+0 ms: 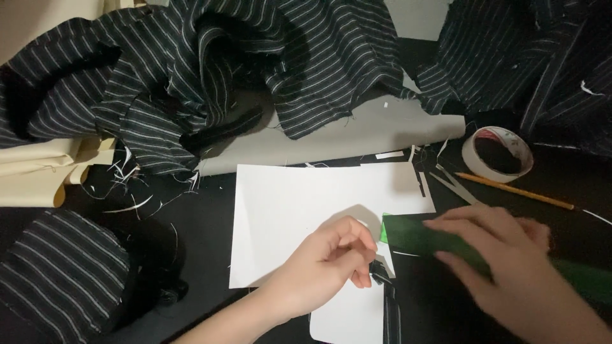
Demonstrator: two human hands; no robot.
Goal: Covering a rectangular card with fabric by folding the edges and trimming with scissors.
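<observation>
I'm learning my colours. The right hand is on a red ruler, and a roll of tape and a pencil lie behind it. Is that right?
Almost. The ruler under the right hand is green, not red, as the head view shows. The rest holds: a roll of tape and a pencil lie behind it on the dark table.

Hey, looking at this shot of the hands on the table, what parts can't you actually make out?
- Right hand: motion-blurred in the head view, so its grip on the green ruler is unclear.
- Ruler's far end: smeared and cut off by the right edge.
- Left hand: curled fingers hide what they pinch, a small dark piece at the white paper.
- Tape roll: its inside is too dark to read.
- Striped cloth: cut off by the top edge.
</observation>
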